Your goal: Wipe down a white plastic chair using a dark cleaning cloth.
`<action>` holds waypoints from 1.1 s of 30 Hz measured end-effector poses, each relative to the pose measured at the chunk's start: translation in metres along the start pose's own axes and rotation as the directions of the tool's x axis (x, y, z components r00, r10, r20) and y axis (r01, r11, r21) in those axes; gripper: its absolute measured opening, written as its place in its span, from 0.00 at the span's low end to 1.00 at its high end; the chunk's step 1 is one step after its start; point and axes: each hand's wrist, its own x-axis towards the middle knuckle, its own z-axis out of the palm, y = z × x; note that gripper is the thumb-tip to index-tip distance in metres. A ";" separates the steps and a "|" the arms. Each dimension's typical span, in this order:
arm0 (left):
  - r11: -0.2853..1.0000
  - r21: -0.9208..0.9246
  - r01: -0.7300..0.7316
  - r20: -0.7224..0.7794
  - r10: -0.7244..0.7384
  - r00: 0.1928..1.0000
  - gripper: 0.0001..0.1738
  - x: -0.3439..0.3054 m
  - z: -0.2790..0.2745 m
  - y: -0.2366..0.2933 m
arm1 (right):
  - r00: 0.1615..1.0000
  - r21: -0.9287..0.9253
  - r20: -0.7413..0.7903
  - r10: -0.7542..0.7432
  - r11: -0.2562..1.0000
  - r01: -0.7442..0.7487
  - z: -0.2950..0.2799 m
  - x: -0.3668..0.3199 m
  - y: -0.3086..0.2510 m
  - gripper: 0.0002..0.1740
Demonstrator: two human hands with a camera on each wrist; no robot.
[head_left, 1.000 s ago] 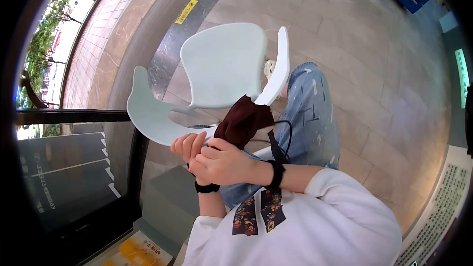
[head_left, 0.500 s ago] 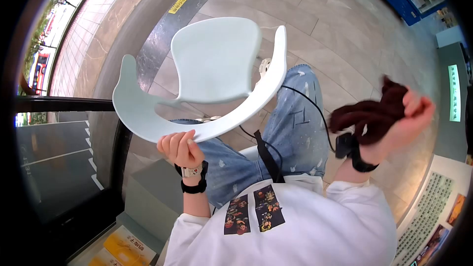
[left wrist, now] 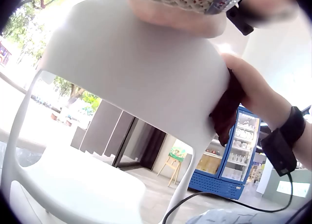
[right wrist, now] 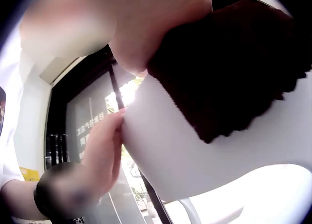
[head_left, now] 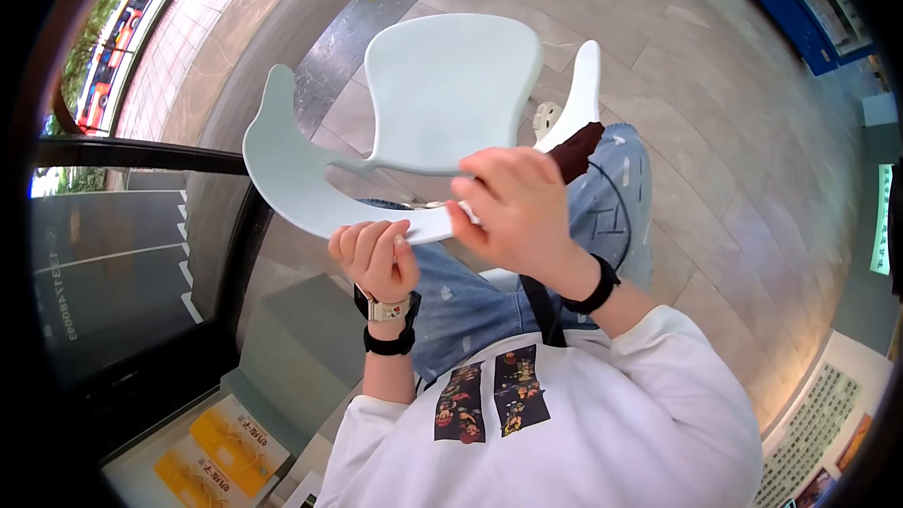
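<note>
A pale mint-white chair (head_left: 451, 94) faces away, its curved backrest nearest the body. My left hand (head_left: 376, 259) grips the backrest's top edge left of centre, fingers over the rim. Just right of it, my right hand (head_left: 517, 207) holds a dark red cloth (head_left: 578, 152) against the backrest, fingers bent over the edge. In the left wrist view, the cloth (left wrist: 226, 109) lies at the end of the backrest (left wrist: 131, 63) under the right hand (left wrist: 258, 87). The right wrist view shows the cloth (right wrist: 229, 77) spread on the backrest surface (right wrist: 180, 146), with the left hand (right wrist: 102, 151) at its edge.
A black cable (head_left: 625, 216) runs by the right knee. Dark-framed glass (head_left: 122, 245) stands at the left, above yellow packages (head_left: 235, 442). A blue display cabinet (head_left: 818, 19) is at the far upper right, and a text panel (head_left: 818, 433) at the lower right.
The right hand swung out to the right with the cloth and has come back onto the backrest. The left hand still grips the rim; the view has shifted slightly.
</note>
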 end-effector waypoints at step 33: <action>0.998 0.066 0.010 -0.182 0.003 0.983 0.15 -0.003 0.016 0.003 | 0.948 -0.070 0.051 0.313 0.948 -0.309 -0.017 0.011 0.039 0.11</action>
